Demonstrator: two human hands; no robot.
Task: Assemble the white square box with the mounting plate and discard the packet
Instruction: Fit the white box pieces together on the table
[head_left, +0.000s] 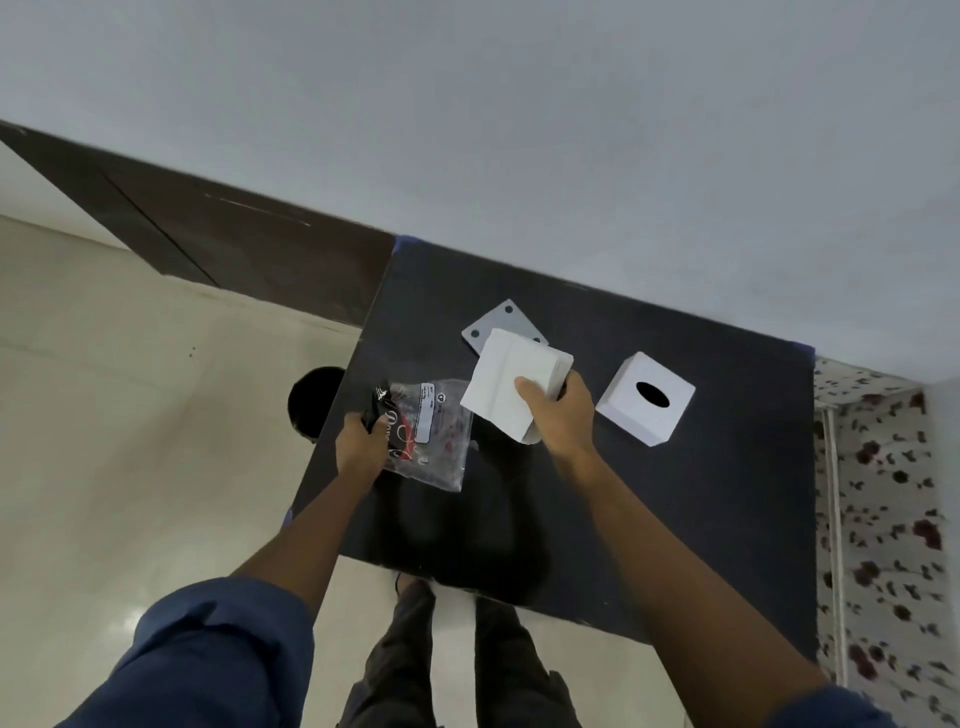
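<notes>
My right hand (558, 415) grips a thick stack of white tissues (506, 382) and holds it above the black table (675, 519). Behind the stack lies a grey square mounting plate (498, 322) with dark corner holes, partly hidden by the tissues. The white square box (647, 397), with an oval hole in its top, stands on the table to the right of my right hand. My left hand (361, 449) pinches the left end of a clear plastic packet (434, 434) with black and red print, near the table's left edge.
A grey wall runs along the table's far side. A dark wooden door (234, 244) stands at the left over pale floor tiles (130, 415). A round black object (311, 400) sits below the table's left edge. Floral cloth (878, 519) hangs at the right.
</notes>
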